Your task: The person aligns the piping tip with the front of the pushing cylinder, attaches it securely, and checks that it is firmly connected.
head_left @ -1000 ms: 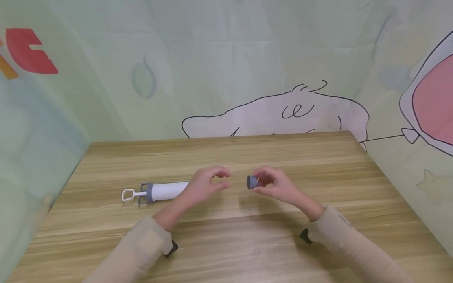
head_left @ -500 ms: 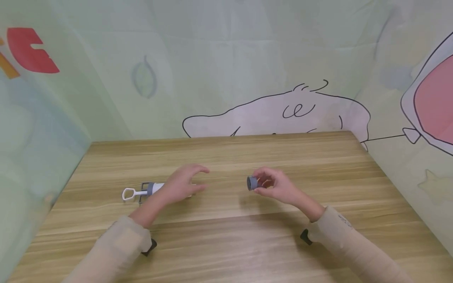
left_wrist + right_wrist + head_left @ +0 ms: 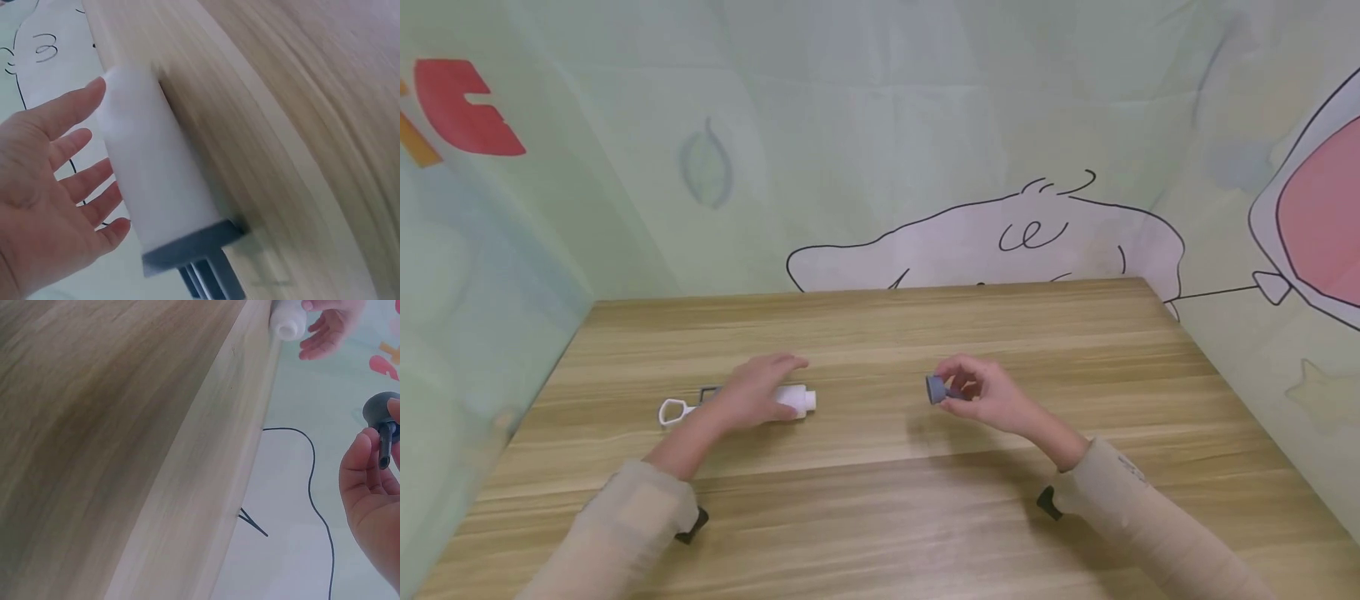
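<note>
A white syringe-like tube (image 3: 792, 401) lies on its side on the table's left half, its narrow white tip pointing right. At its left end shows a white loop handle (image 3: 673, 412); a grey collar (image 3: 190, 248) appears in the left wrist view. My left hand (image 3: 747, 398) hovers over the tube with relaxed, spread fingers, hiding its middle. Those fingertips are close to the tube's side; whether they touch is unclear. My right hand (image 3: 988, 393) pinches a small grey nozzle (image 3: 936, 389) above the table, wide end facing left. Its thin spout (image 3: 385, 450) shows in the right wrist view.
The wood-grain table (image 3: 880, 500) carries the tube. A printed cloth backdrop (image 3: 880, 167) rises behind the table and along both sides.
My left hand has moved left and down over the tube, uncovering the tube's tip. The right hand stays nearly still, the nozzle tilting slightly in its fingers.
</note>
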The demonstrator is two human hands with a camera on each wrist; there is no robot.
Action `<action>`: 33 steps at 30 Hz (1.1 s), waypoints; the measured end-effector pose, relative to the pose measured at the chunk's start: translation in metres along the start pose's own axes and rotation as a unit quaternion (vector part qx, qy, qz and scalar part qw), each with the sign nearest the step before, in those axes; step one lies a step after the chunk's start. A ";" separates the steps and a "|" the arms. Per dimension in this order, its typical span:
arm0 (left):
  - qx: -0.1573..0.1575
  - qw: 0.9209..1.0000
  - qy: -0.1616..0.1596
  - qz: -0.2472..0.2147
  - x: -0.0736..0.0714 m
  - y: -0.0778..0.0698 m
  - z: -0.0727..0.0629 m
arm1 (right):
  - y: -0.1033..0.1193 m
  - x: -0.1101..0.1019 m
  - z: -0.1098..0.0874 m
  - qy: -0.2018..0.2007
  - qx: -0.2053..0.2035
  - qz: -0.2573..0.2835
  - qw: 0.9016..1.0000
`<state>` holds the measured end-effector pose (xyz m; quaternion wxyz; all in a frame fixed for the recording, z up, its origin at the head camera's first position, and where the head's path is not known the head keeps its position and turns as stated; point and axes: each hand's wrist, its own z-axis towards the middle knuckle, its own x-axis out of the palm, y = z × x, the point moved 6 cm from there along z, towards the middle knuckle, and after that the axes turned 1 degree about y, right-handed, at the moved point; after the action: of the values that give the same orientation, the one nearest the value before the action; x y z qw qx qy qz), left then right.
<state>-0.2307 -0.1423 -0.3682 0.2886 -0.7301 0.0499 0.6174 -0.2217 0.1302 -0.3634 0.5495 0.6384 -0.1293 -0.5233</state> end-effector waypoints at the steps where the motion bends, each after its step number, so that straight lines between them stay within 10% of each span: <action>1: -0.004 1.000 0.003 0.005 0.000 0.003 -0.001 | 0.000 0.000 0.000 0.000 0.001 0.000 1.000; 14: -0.044 0.998 0.050 0.008 0.009 0.025 -0.008 | -0.001 0.000 0.000 -0.004 -0.005 -0.003 1.000; 33: -0.023 0.998 0.056 0.033 0.014 0.005 -0.009 | 0.002 0.001 0.001 -0.002 -0.011 0.000 1.000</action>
<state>-0.2220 -0.1469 -0.3824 0.2481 -0.7678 0.0761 0.5857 -0.2215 0.1283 -0.3624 0.5561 0.6315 -0.1241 -0.5259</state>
